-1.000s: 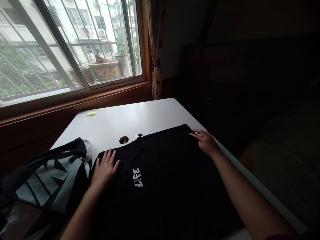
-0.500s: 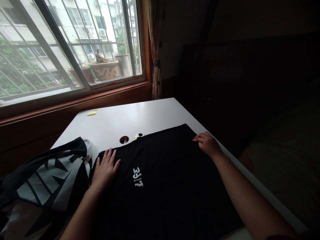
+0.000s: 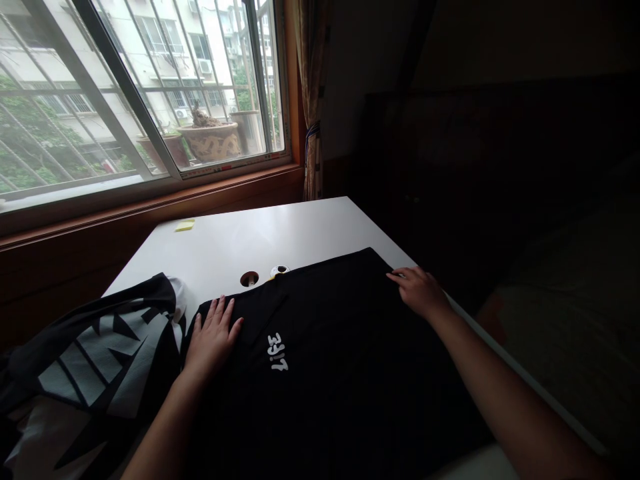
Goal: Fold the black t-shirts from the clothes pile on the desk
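Note:
A black garment [image 3: 330, 347] with small white lettering lies spread flat on the white table [image 3: 260, 240]. My left hand [image 3: 213, 337] rests flat on its far left corner, fingers stretched out. My right hand [image 3: 419, 291] lies on its far right edge, near the table's right side, with the fingers extended and slightly curled against the cloth. Neither hand holds anything.
A second black garment with big white letters [image 3: 95, 360] is heaped at the left. A round cable hole [image 3: 249, 279] and a small round cap [image 3: 279, 271] sit just beyond the cloth. A yellow note pad [image 3: 184, 226] lies near the window. Dark furniture stands to the right.
My right hand has slid slightly to the right and nearer along the garment's edge. My left hand has stayed put.

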The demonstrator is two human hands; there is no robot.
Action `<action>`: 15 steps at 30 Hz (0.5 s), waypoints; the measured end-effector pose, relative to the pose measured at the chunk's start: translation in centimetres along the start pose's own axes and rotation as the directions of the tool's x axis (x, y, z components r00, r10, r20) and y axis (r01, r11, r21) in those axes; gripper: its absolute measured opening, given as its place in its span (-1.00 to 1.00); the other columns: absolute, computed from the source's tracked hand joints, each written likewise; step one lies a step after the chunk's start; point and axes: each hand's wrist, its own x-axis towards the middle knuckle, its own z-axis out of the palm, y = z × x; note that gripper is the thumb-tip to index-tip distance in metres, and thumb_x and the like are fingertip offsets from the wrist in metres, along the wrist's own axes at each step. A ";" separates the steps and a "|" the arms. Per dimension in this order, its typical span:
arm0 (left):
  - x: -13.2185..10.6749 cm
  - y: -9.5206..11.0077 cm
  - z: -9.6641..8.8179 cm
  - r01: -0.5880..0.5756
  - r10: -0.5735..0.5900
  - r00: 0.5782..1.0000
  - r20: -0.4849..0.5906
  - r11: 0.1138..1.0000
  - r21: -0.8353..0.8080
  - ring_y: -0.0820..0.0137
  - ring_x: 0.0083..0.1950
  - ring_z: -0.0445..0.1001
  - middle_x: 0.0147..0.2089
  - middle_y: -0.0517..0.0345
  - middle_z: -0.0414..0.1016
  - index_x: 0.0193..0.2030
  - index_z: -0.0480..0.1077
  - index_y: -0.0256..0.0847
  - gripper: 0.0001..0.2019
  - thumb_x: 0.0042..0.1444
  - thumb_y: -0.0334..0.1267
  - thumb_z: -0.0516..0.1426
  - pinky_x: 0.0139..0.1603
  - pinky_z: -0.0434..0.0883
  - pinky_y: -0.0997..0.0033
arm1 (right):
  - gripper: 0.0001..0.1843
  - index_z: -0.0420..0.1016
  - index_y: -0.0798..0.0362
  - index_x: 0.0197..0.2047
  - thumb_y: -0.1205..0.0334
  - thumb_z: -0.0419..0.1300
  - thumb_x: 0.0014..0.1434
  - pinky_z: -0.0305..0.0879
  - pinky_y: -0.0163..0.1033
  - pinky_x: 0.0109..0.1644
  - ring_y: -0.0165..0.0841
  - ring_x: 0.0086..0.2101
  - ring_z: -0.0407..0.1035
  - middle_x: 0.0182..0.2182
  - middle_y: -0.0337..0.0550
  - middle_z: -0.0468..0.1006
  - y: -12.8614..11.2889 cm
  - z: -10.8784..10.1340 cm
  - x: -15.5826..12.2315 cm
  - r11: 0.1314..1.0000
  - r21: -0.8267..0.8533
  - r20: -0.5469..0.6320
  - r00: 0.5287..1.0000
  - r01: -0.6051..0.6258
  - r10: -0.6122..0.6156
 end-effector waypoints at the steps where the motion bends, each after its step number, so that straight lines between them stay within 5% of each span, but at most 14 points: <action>1: 0.0 0.0 0.0 0.000 0.000 1.000 0.000 1.000 -0.002 0.15 0.59 -0.21 0.59 0.07 -0.26 0.54 -0.08 -0.17 -0.38 0.44 0.04 -0.20 0.50 -0.04 -0.13 | -0.48 0.61 -0.06 0.12 0.49 0.13 0.15 0.35 -0.03 -0.04 -0.12 -0.05 0.42 0.04 -0.12 0.60 -0.1 -0.2 0.0 1.000 -0.020 0.000 1.000 -0.017 0.017; 8: 0.0 -0.2 0.3 -0.011 0.011 1.000 -0.020 1.000 -0.012 0.14 0.59 -0.22 0.59 0.05 -0.25 0.54 -0.07 -0.18 -0.37 0.44 0.04 -0.20 0.50 -0.05 -0.13 | -0.42 0.62 -0.14 0.11 0.52 0.10 0.13 0.35 -0.09 0.03 -0.20 -0.03 0.42 0.05 -0.19 0.61 -0.2 -0.4 -0.1 0.988 0.085 0.004 0.992 0.126 -0.127; 15: -0.2 -0.3 0.3 -0.023 0.018 0.998 -0.054 0.996 -0.087 0.11 0.58 -0.18 0.59 0.02 -0.19 0.53 -0.01 -0.17 -0.39 0.43 0.03 -0.15 0.49 -0.05 -0.17 | -0.50 0.59 -0.03 0.13 0.44 0.06 0.20 0.34 -0.03 0.00 -0.12 -0.03 0.39 0.06 -0.10 0.58 -0.6 -1.0 -0.9 0.998 -0.038 -0.014 0.998 -0.056 0.056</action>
